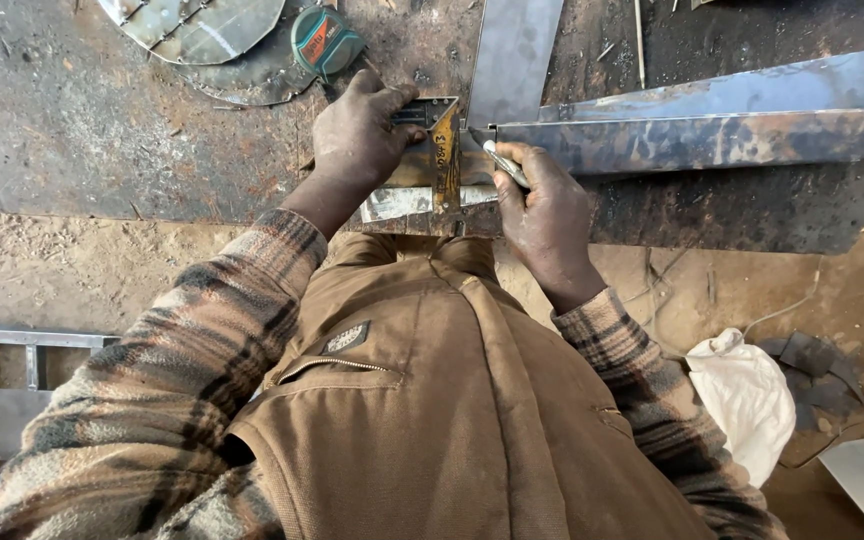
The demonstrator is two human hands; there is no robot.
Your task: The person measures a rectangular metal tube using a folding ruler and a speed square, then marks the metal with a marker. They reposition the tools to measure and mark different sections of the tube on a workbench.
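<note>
My left hand (357, 130) presses down on a yellowish metal square tool (442, 150) lying at the end of a long rusty steel angle bar (692, 140) on a dark steel workbench (102, 130). My right hand (542, 205) grips a thin silver marking pen (505, 163), its tip at the bar's left end beside the square's edge. Both hands sit close together at the bench's near edge. A flat grey steel strip (512, 55) runs away from the square toward the top.
A green tape measure (324, 42) lies on the bench just above my left hand, next to a round dished metal plate (197, 25). A white cloth (747, 395) lies on the dirt floor at right. A grey metal frame (12, 345) is at left.
</note>
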